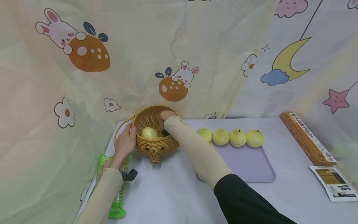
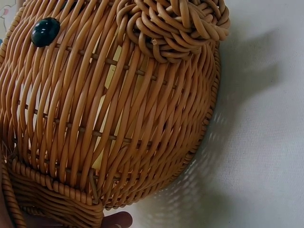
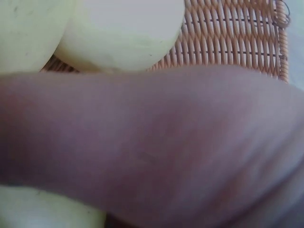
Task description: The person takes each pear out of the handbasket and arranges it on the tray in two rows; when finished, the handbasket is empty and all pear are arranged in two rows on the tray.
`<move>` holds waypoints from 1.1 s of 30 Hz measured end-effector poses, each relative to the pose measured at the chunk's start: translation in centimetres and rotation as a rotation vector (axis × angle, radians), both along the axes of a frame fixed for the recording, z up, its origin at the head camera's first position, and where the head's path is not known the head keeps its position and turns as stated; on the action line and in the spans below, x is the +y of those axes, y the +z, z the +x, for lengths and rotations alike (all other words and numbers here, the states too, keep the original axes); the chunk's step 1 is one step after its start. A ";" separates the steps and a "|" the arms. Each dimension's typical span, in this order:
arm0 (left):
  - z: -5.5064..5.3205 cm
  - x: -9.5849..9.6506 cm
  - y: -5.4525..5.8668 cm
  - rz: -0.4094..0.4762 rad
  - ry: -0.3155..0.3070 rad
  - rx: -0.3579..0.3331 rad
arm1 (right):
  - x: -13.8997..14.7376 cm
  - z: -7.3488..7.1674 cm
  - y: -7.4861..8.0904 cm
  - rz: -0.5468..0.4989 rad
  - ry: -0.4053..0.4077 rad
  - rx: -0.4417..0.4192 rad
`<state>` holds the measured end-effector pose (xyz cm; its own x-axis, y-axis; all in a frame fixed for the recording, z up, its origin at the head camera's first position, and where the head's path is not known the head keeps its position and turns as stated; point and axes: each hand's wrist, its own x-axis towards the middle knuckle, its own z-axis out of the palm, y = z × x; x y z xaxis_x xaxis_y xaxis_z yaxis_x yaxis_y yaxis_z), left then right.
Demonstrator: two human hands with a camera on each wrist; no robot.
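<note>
Head view, wicker basket (image 1: 154, 145): placed toward the rear of the white-covered bench (image 1: 167, 193), near the printed curtain (image 1: 134, 87), with one pale yellow pear (image 1: 149, 133) visible inside.
Basket interior: occupied by at least three pears in the right wrist view.
Left hand (image 1: 126, 140): gripping the basket at its left rim, with fingers closed on the wicker.
Right hand (image 1: 165, 117): extended into the basket at the right side, with fingers out of sight; cannot tell whether wide, narrow or loaded.
Step in hand: judged as handling pears within the basket; cannot tell placing from removing.
Next move: likely calls for steadying the basket and lifting past the rim before sideways travel.
Lilac tray (image 1: 246, 163): bearing four pears (image 1: 237, 138) along the far edge, another partly behind the right sleeve; open toward the front.
Green packet (image 1: 118, 202): lying beneath the left forearm; avoid snagging.
Open room: ahead of the basket, between packet and tray.
</note>
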<state>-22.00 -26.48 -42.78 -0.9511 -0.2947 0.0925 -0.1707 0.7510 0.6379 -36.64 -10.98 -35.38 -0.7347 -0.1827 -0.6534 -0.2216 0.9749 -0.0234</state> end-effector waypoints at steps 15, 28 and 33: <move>-0.8 1.4 -0.4 0.013 -0.025 0.001 | 3.8 1.8 2.6 -0.079 0.049 -0.001; -0.3 0.4 -0.1 0.003 -0.018 -0.005 | 7.4 0.9 6.4 -0.548 0.301 -0.097; 0.2 0.0 0.1 0.008 -0.015 -0.015 | 9.4 1.6 8.1 -0.636 0.291 -0.091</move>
